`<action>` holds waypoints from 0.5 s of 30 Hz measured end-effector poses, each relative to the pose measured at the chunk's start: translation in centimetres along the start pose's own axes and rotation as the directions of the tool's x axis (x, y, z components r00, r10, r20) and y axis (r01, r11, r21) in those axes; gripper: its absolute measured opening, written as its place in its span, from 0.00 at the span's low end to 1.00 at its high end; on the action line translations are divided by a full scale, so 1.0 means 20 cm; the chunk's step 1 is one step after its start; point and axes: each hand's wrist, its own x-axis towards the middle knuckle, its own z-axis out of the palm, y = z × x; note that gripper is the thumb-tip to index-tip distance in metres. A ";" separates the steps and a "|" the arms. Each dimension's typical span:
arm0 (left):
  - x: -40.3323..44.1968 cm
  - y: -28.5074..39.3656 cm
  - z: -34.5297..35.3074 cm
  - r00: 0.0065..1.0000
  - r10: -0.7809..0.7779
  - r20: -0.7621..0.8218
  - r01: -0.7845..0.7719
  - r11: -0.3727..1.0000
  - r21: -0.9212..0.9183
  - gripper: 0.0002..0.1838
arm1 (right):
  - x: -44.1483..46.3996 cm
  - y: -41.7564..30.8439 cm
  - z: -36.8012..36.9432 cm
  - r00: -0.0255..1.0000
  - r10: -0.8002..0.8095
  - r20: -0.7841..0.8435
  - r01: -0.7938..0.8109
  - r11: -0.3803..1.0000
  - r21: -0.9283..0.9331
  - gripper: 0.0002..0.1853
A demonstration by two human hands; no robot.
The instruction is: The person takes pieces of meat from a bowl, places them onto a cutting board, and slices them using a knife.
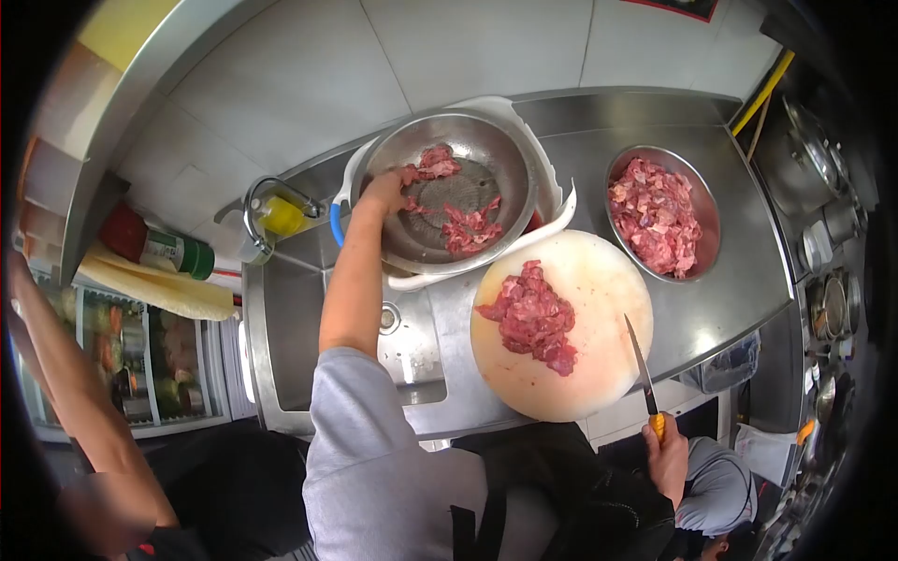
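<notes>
My left hand reaches into a large steel bowl, its fingers on raw meat at the bowl's left side; the fingertips are partly hidden in the meat. More meat lies lower in the same bowl. My right hand is closed round the yellow handle of a knife, whose blade points up beside the round white cutting board. A pile of raw meat rests on the board's left half.
Cut meat fills a second steel bowl at the right. A sink with a tap is at the left. Another person's arm shows at the far left. Pots stand at the far right.
</notes>
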 end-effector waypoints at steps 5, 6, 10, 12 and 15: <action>0.02 0.05 0.05 0.961 0.102 0.255 -0.090 0.994 -0.060 0.14 | -0.02 -0.07 0.05 0.999 0.024 0.022 -0.025 0.999 0.026 0.17; 0.01 0.05 0.06 0.961 0.104 0.258 -0.092 0.994 -0.061 0.14 | -0.01 -0.08 0.05 0.999 0.015 0.032 -0.016 0.999 0.034 0.17; -0.04 0.16 -0.02 0.950 0.067 0.305 0.192 0.647 -0.738 0.09 | 0.03 -0.11 0.06 0.999 -0.027 0.028 0.026 1.000 0.013 0.17; -0.09 0.23 -0.09 0.961 0.078 0.265 0.176 0.568 -0.804 0.07 | 0.05 -0.13 0.06 0.999 -0.026 0.022 0.026 1.000 -0.003 0.17; -0.13 0.27 -0.14 0.961 0.094 0.260 0.193 0.443 -0.876 0.10 | 0.06 -0.12 0.07 0.998 -0.059 0.001 0.059 0.998 -0.004 0.17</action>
